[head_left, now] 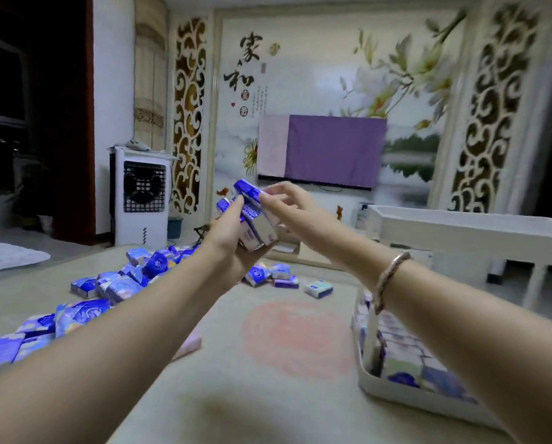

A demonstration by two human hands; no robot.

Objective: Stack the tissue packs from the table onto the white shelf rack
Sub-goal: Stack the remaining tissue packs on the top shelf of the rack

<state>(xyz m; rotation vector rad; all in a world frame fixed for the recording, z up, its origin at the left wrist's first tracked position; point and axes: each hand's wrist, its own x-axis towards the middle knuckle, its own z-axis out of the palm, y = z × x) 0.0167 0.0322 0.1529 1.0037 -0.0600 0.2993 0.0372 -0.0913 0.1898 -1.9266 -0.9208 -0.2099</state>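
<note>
Packs of blue tissue were bunched up in the air between both hands, in front of the person. The left hand [233, 238] held the bunch of packs [255, 219] from below, its grip closed around them. The right hand [287, 206] reached in from the other side, and its fingers [269, 195] pinched the top pack of the bunch. It looked like the person was squaring the packs up before putting them away, but that was only a guess. Lots of loose tissue packs [120, 280] lay in a messy pile on the surface [268, 363] to the left, and a few more packs [281, 277] sat farther back near the middle. One pack [318, 289] lay by itself, apart from the others. On the right, partly hidden under the right arm, the lower tray of the white shelf rack [428, 400] already had many packs [406, 354] lined up inside it. The upper tray of the rack [460, 225] stood behind it, and what was inside could not be seen. So part of the job looked done, since the lower tray seemed pretty full. A big part was left, because the pile on the left was large, and the bunch in the hands was not on the rack yet.
</note>
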